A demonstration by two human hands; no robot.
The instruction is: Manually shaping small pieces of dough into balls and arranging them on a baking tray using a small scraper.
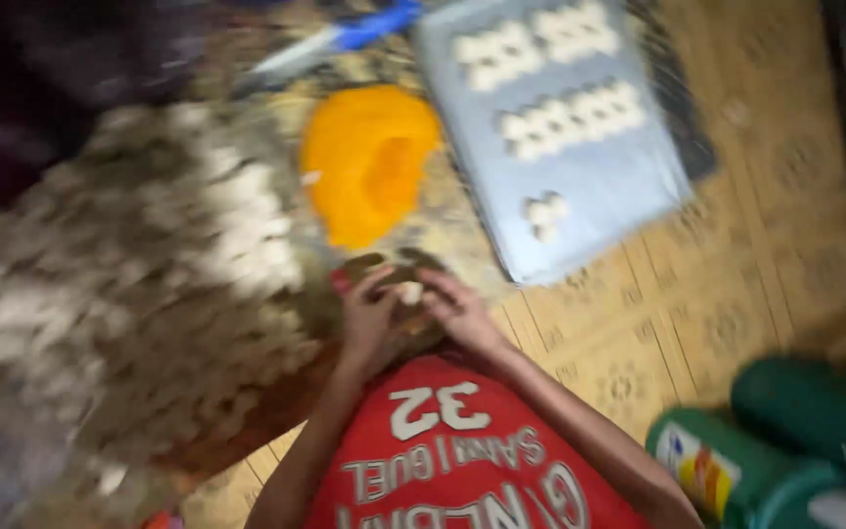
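The view is motion-blurred. My left hand and my right hand meet just above my red shirt. Together their fingers pinch a small white piece. Right behind the hands lies an orange bowl-like thing. To the left spreads a big heap of pale and brownish bits. A grey-blue tray lies ahead to the right, bearing rows of small white lumps.
A knife with a blue handle lies at the top, beyond the orange thing. Two green containers stand at the lower right on the tan patterned floor. A dark shape fills the upper left corner.
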